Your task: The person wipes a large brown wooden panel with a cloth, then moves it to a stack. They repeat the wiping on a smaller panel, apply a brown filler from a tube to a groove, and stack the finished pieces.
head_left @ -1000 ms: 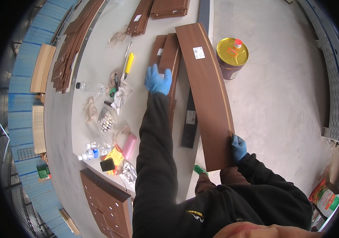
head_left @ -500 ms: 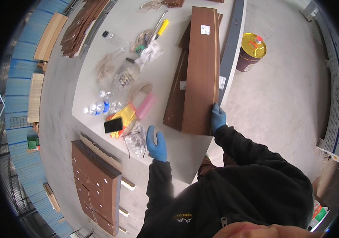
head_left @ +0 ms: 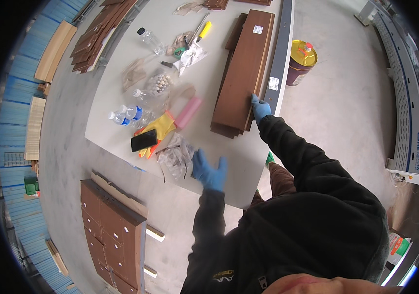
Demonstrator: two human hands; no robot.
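Note:
A long brown wooden board (head_left: 246, 68) with a white label lies on top of other brown boards (head_left: 231, 46) on the pale table. My right hand (head_left: 261, 109), in a blue glove, is closed on the board's right edge near its near end; part of the fingers is hidden. My left hand (head_left: 210, 171), also blue-gloved, is held open over the table's near edge, thumb and fingers spread. It is nearest to a crumpled clear plastic bag (head_left: 176, 156). Beside that bag lie a black phone (head_left: 144, 141) and yellow-and-red gloves (head_left: 158, 128).
On the table (head_left: 234, 171) are a pink roll (head_left: 188, 112), plastic bottles (head_left: 133, 112), a bag of small balls (head_left: 161, 84) and a yellow-handled knife (head_left: 203, 31). A grey strip (head_left: 277, 59) runs along the right edge. A drum (head_left: 301, 61) and a brown panel stack (head_left: 114, 230) stand on the floor.
The brown board has swung and settled squarer over the boards beneath. My right hand has moved away from me along its edge. My left hand has shifted right, fingers spreading.

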